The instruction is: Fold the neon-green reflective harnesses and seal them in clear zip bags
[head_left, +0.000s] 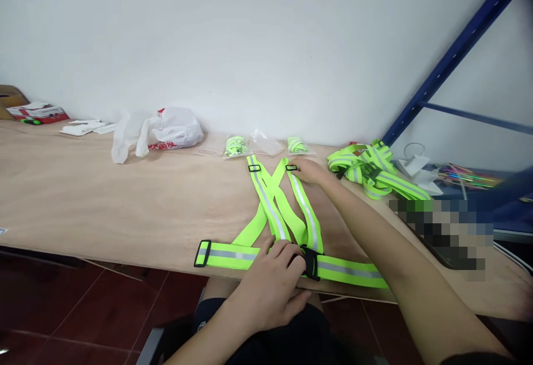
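Between left hand (280,273) and right hand (306,171): lime reflective harness (272,208), shoulder straps (306,206) leading outward from left, waist belt (231,255) crosswise under left, slide adjuster (291,168) by right. Fingers half-curled left, bent right; cannot tell grip.

You seem to be in a small workroom or packing area. Your right fingers (300,166) are above a long, plain wooden table (166,198). Just beyond them lies a bagged strap pack (296,145); to their right are a heap of reflective straps (360,162) and a blue metal rack (449,59). Farther beyond them rises a white wall (250,48); nearer you, below them, is a red tiled floor (104,309).
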Motion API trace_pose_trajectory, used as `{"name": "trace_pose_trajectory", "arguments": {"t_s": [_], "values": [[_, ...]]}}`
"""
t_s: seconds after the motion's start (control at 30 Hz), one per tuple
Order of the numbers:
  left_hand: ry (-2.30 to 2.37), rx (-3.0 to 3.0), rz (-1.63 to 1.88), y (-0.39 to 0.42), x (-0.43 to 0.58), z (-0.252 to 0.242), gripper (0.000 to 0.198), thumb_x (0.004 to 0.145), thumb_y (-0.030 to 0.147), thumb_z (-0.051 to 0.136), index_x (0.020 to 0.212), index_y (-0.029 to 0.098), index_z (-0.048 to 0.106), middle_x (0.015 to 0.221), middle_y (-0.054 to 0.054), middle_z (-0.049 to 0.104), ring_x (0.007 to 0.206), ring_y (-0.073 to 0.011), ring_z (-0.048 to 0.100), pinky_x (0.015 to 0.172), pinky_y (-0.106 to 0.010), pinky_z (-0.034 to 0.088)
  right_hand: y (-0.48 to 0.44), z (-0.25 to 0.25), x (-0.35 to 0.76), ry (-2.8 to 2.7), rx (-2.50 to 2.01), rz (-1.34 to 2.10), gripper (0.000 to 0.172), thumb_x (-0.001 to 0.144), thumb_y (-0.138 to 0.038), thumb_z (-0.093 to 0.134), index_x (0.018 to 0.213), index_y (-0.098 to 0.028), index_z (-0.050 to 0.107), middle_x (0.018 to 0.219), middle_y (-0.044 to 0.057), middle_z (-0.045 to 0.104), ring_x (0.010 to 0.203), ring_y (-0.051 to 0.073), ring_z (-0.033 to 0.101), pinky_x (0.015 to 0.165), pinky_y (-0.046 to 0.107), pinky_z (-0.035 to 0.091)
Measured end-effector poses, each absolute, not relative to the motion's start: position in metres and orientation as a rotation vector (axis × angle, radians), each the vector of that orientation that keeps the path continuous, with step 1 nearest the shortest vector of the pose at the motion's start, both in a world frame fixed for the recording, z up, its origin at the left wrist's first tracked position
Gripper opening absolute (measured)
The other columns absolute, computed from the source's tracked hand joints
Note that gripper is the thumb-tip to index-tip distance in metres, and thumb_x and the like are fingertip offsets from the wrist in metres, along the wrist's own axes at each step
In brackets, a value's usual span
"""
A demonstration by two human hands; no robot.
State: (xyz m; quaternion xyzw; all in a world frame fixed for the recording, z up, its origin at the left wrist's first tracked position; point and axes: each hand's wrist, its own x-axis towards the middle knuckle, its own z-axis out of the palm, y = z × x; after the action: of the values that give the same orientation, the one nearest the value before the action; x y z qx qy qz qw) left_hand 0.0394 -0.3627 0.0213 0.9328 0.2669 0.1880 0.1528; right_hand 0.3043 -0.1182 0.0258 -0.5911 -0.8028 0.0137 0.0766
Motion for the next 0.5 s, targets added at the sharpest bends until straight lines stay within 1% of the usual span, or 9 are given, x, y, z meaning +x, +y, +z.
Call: {"name": "trace_pose_trajectory", "arguments": {"t_s": [0.1, 0.2, 0.33, 0.43, 0.5], "values": [[0.711, 2.651, 0.515, -0.361, 0.041, 0.024, 0.016, 0.092, 0.032, 0.059, 0.101, 0.020, 0.053, 0.118, -0.008, 0.060, 0.114, -0.0268, 0.053, 0.102, -0.043, 0.044, -0.113, 0.030, 0.304, -2.500, -1.744, 0.035, 0.030, 0.092, -0.025, 0.055, 0.119, -0.021, 0.067, 0.124, 0.008, 0.069, 0.107, 0.025, 0.063, 0.083, 0.029, 0.045], [0.670, 2.636, 0.485, -0.360, 0.042, 0.028, 0.009, 0.094, 0.027, 0.056, 0.098, 0.021, 0.052, 0.117, -0.007, 0.060, 0.112, -0.0251, 0.053, 0.094, -0.038, 0.047, -0.108, 0.033, 0.305, -2.567, -1.745, 0.026, 0.027, 0.092, -0.025, 0.054, 0.114, -0.019, 0.070, 0.115, 0.008, 0.073, 0.098, 0.024, 0.065, 0.077, 0.027, 0.044], [0.646, 2.623, 0.458, -0.358, 0.042, 0.030, 0.004, 0.095, 0.024, 0.053, 0.097, 0.021, 0.051, 0.113, -0.007, 0.060, 0.108, -0.0236, 0.053, 0.090, -0.037, 0.048, -0.106, 0.038, 0.302, -2.660, -1.740, 0.001, 0.025, 0.093, -0.028, 0.052, 0.104, -0.019, 0.073, 0.101, 0.008, 0.075, 0.086, 0.022, 0.066, 0.072, 0.027, 0.042], [0.638, 2.603, 0.451, -0.355, 0.043, 0.029, 0.006, 0.095, 0.025, 0.056, 0.095, 0.021, 0.051, 0.111, -0.006, 0.060, 0.106, -0.0225, 0.054, 0.088, -0.036, 0.048, -0.110, 0.041, 0.296, -2.699, -1.773, -0.064, 0.023, 0.091, -0.025, 0.054, 0.094, -0.016, 0.075, 0.092, 0.012, 0.075, 0.083, 0.024, 0.065, 0.072, 0.030, 0.041], [0.647, 2.594, 0.448, -0.354, 0.044, 0.029, 0.009, 0.094, 0.025, 0.059, 0.093, 0.021, 0.051, 0.109, -0.005, 0.060, 0.104, -0.0218, 0.054, 0.088, -0.035, 0.048, -0.112, 0.041, 0.292, -2.704, -1.798, -0.113, 0.022, 0.090, -0.023, 0.054, 0.093, -0.014, 0.075, 0.093, 0.015, 0.075, 0.084, 0.026, 0.066, 0.073, 0.032, 0.041]]}}
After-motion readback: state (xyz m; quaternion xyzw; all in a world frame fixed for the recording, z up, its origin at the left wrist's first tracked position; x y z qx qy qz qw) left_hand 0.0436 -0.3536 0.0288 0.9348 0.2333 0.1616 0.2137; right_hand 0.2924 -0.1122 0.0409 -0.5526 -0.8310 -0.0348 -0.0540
